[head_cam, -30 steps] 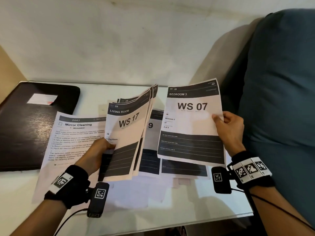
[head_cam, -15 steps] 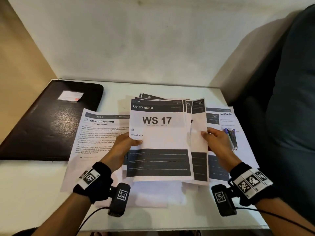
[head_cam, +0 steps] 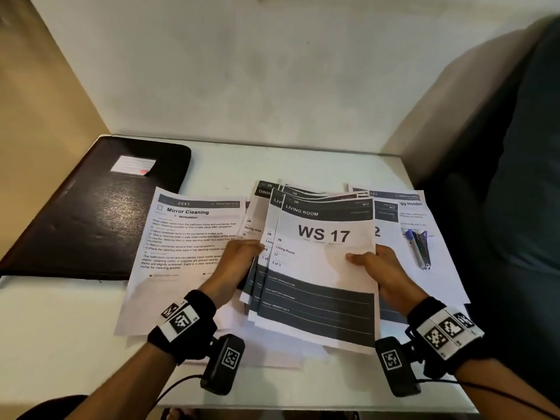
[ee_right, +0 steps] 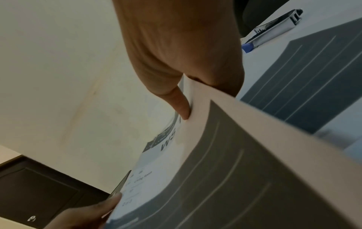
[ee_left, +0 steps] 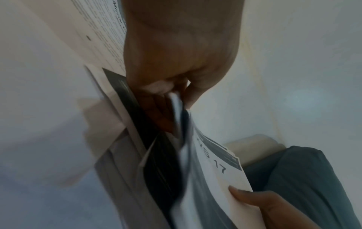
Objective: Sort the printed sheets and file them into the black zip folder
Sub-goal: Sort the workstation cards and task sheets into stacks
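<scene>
Beside the closed black zip folder (head_cam: 91,213), both hands' grips pinch the sheet stack (head_cam: 321,268); stapler (head_cam: 419,247) right.

2 hands (head_cam: 239,262) showing, w/ 1 wrist band & 1 cam unit hanging on each. 1 black zip folder (head_cam: 91,219) lying on the worktop (head_cam: 54,334), carrying 1 label (head_cam: 133,165); 1 stapler (head_cam: 419,247) sitting on the right-hand sheet. Printed sheets (head_cam: 324,268): 1 "Mirror Cleaning", 1 "Egg Holder", plus a fanned WS bunch, approx 6 edges showing, exact no. can't be told.
</scene>
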